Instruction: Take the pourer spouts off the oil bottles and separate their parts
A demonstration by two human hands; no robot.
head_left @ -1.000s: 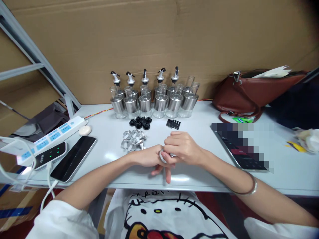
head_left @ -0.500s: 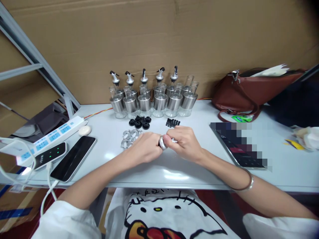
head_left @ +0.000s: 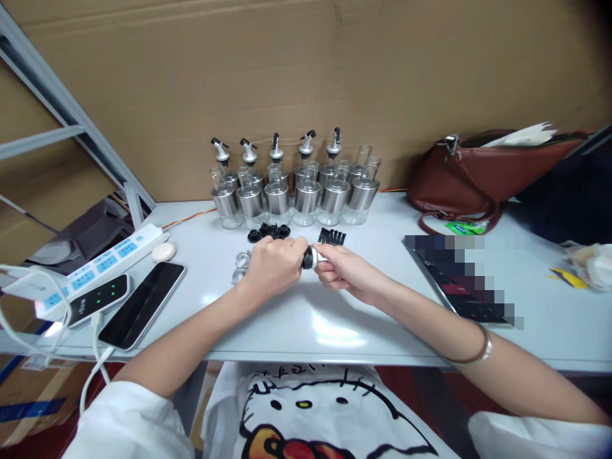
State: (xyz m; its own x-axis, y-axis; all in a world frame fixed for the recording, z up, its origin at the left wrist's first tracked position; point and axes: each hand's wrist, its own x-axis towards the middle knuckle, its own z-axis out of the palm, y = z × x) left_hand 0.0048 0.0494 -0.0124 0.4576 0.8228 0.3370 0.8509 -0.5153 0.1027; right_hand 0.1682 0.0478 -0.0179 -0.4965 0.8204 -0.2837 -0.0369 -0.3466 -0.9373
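Note:
My left hand (head_left: 273,264) and my right hand (head_left: 340,268) meet at the middle of the white table (head_left: 310,319). Both are closed on a small silver pourer cap with a black ring (head_left: 310,257), held between them just above the table. Behind my left hand lie several silver caps (head_left: 240,262), partly hidden. Farther back sit black rubber rings (head_left: 270,232) and small black stoppers (head_left: 331,237). Behind those stand several glass-and-steel oil bottles (head_left: 294,191), some topped with pourer spouts.
A power strip (head_left: 102,258), a router (head_left: 93,299), a black phone (head_left: 141,305) and a small oval object (head_left: 164,252) lie at left. A blurred dark tablet (head_left: 463,280) and a brown bag (head_left: 478,175) are at right. A cardboard wall is behind.
Both hands moved away from me toward the parts, carrying the silver cap; a black ring now shows on its left end, with my left hand closed over it.

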